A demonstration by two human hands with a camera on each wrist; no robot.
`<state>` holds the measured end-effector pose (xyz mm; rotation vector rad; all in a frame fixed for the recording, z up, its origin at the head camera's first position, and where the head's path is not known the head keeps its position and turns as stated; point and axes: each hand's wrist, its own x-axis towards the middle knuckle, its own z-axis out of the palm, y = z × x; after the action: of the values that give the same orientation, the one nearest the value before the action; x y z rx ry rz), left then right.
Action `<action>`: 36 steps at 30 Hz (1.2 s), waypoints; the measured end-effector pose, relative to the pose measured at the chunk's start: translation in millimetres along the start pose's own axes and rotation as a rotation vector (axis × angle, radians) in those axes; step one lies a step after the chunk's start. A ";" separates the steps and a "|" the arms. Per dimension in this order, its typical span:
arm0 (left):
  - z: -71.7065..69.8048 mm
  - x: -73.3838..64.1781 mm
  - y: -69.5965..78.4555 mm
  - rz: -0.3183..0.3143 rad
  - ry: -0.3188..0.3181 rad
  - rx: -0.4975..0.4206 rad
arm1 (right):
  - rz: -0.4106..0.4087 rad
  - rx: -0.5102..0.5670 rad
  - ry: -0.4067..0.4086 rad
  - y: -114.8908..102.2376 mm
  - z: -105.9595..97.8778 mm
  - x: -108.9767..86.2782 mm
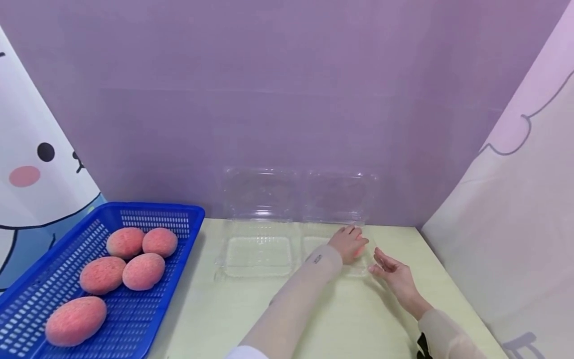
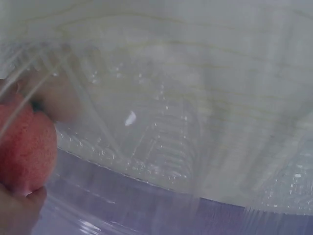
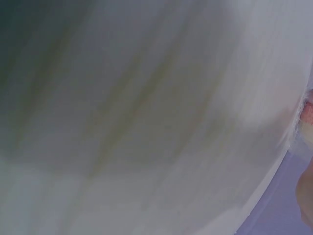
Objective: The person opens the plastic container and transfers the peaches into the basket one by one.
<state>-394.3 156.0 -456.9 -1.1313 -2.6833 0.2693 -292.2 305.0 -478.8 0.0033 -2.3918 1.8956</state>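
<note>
My left hand (image 1: 349, 244) reaches into the right-hand compartment of a clear plastic clamshell box (image 1: 257, 257) and grips a pink peach (image 1: 360, 248), mostly hidden behind the fingers. In the left wrist view the peach (image 2: 29, 152) sits between fingers and thumb, partly seen through clear plastic. The box stands with its lid (image 1: 262, 194) raised against the back wall. Just right of the box is my right hand (image 1: 396, 281), thumb and fingers apart, holding nothing visible; whether its fingertips touch the box edge is unclear. Only a sliver of peach shows in the right wrist view.
At the left stands a blue slatted basket (image 1: 177, 279) with several pink peaches (image 1: 143, 271) inside. A purple wall (image 1: 287, 99) closes off the back of the pale table (image 1: 215, 324). Printed cloth panels (image 1: 511, 239) rise at both sides.
</note>
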 end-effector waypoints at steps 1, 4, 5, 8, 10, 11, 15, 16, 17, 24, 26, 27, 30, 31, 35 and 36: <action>-0.2 -0.2 0.2 -0.003 0.004 -0.003 | -0.001 -0.002 0.003 -0.3 -0.1 -0.4; -0.9 -0.5 0.3 -0.015 0.007 -0.020 | 0.002 -0.001 0.009 -0.6 0.1 -1.6; -1.0 -0.7 0.1 -0.025 0.002 -0.038 | 0.006 0.004 0.008 -0.5 0.3 -2.1; 0.5 -2.0 -2.3 -0.068 -0.011 -0.113 | 0.010 0.016 0.007 -0.2 1.3 -3.8; 1.8 -3.7 -4.8 -0.103 -0.012 -0.163 | 0.010 0.014 0.008 -0.2 1.4 -5.3; 2.8 -4.8 -6.1 -0.120 -0.010 -0.184 | 0.011 0.011 0.007 -0.3 1.3 -6.1; 4.9 -9.0 -9.1 -0.140 0.006 -0.222 | 0.021 -0.025 0.004 -1.6 -1.3 -9.7; 4.9 -9.9 -9.1 -0.137 0.012 -0.225 | 0.022 -0.032 0.004 -2.2 -2.1 -10.6; 4.5 -10.6 -8.7 -0.134 0.017 -0.226 | 0.022 -0.039 0.004 -2.7 -3.0 -11.4; 1.2 -9.9 -14.9 -0.103 -0.026 -0.196 | -0.004 -0.057 -0.023 -8.5 -0.8 -7.3; 0.2 -9.6 -18.6 -0.098 -0.033 -0.199 | -0.006 -0.073 -0.034 -10.0 -0.1 -3.8; 0.2 -9.6 -19.6 -0.095 -0.027 -0.202 | -0.002 -0.076 -0.035 -10.3 0.1 -2.5; -1.9 -12.7 -18.1 -0.090 -0.015 -0.223 | 0.012 -0.084 -0.031 -9.6 -0.7 -1.9; -3.1 -14.0 -17.6 -0.083 -0.013 -0.223 | 0.017 -0.086 -0.031 -9.6 -1.0 -2.1; -9.7 -19.8 -17.0 -0.067 -0.008 -0.223 | 0.016 -0.098 -0.027 -10.0 -1.8 -1.8; -11.4 -21.2 -17.3 -0.065 -0.004 -0.222 | 0.012 -0.103 -0.028 -10.1 -2.1 -1.4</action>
<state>-388.6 129.8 -444.3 -1.0988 -2.8005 -0.0384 -290.1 304.6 -468.7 0.0081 -2.5098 1.7870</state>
